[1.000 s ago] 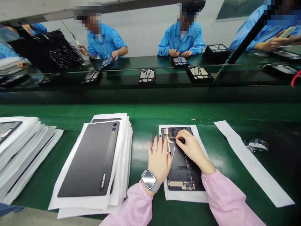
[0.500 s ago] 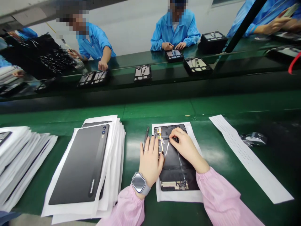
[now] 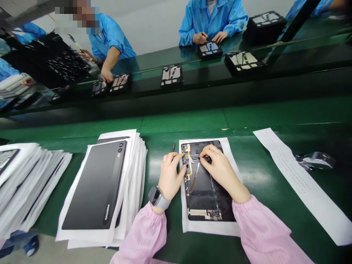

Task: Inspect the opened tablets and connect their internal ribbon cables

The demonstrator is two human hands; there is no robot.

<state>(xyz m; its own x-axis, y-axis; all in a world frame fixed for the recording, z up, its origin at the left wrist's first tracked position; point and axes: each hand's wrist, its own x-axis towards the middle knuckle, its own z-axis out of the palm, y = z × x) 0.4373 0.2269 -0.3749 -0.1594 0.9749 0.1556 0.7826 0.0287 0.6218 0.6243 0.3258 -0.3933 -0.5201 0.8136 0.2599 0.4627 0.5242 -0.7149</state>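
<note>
An opened tablet [image 3: 203, 198] lies on a white sheet [image 3: 209, 227], its dark inside and circuit parts facing up. My right hand [image 3: 220, 167] is over its upper part, thumb and forefinger pinched at the top end of a thin flat cable [image 3: 195, 176]. The fingertips hide that end. At the tablet's upper left edge is my left hand [image 3: 171, 174], thumb and forefinger apart near a small whitish tab [image 3: 191, 160]; whether they touch it I cannot tell. A dark pen-like tool [image 3: 173, 147] is partly hidden behind the left hand.
Left of me, a grey tablet back cover [image 3: 95, 187] tops a stack of white sheets [image 3: 139, 165]; another sheeted stack [image 3: 35, 187] stands further left. A long paper strip [image 3: 297, 176] and a shiny metal object [image 3: 316, 160] lie right. Co-workers in blue handle devices [image 3: 210, 49] across the bench.
My left hand has lifted from lying flat on the tablet's left side to thumb and forefinger held apart at its edge. My right hand keeps its pinch. The view has tipped down slightly.
</note>
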